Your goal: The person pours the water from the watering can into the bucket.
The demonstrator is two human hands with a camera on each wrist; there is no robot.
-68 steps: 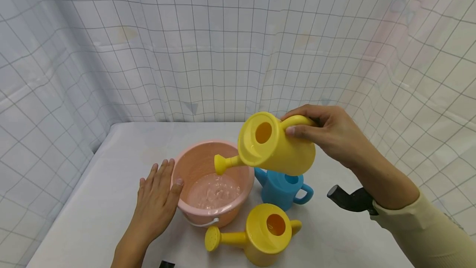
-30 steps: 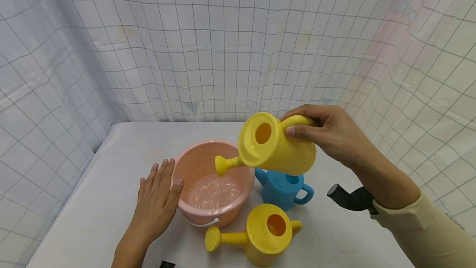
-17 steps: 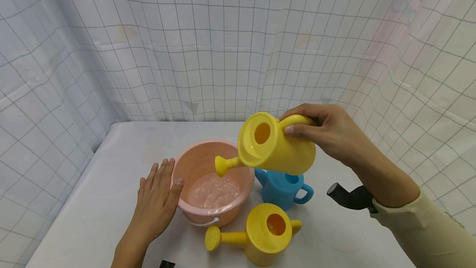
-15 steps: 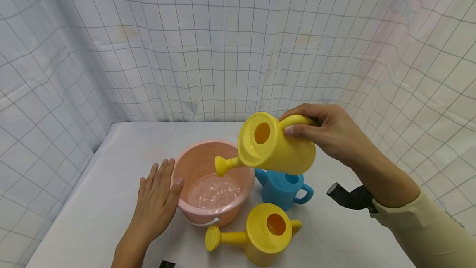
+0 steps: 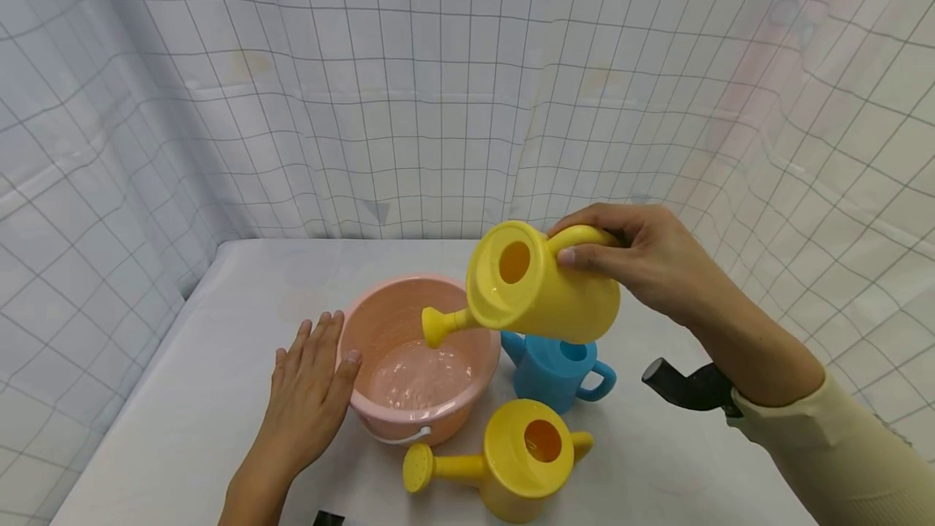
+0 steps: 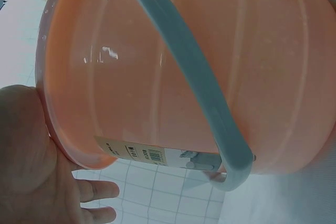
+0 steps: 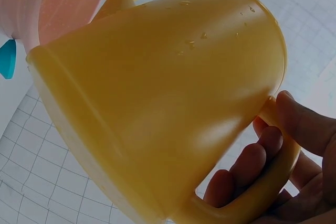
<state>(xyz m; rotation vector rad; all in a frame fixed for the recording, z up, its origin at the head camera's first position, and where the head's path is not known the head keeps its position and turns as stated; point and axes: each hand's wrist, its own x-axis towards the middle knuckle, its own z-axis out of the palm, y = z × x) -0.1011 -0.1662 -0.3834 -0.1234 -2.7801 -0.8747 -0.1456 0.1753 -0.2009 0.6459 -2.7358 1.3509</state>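
My right hand (image 5: 643, 254) grips the handle of a yellow watering can (image 5: 555, 299), fingers curled through it in the right wrist view. Tilted to the left, the can has its sprinkler head (image 5: 435, 326) over a pink bucket (image 5: 482, 364). Rippled water (image 5: 420, 380) covers the bucket's bottom. My left hand (image 5: 307, 396) lies with straight fingers against the bucket's left rim, the thumb over the edge. A label (image 6: 157, 154) and a grey handle (image 6: 194, 72) show on the bucket's side in the left wrist view. Droplets (image 7: 191, 44) dot the can's wall.
A second yellow watering can (image 5: 522, 461) stands in front of the bucket's right side, spout pointing left. Behind it is a blue watering can (image 5: 553, 376), partly under the raised can. A white cloth (image 5: 183, 396) covers the table, with gridded curtains (image 5: 467, 104) around it.
The water surface in the bucket ripples differently from frame to frame. Both hands and the tilted watering can stay almost exactly where they were.
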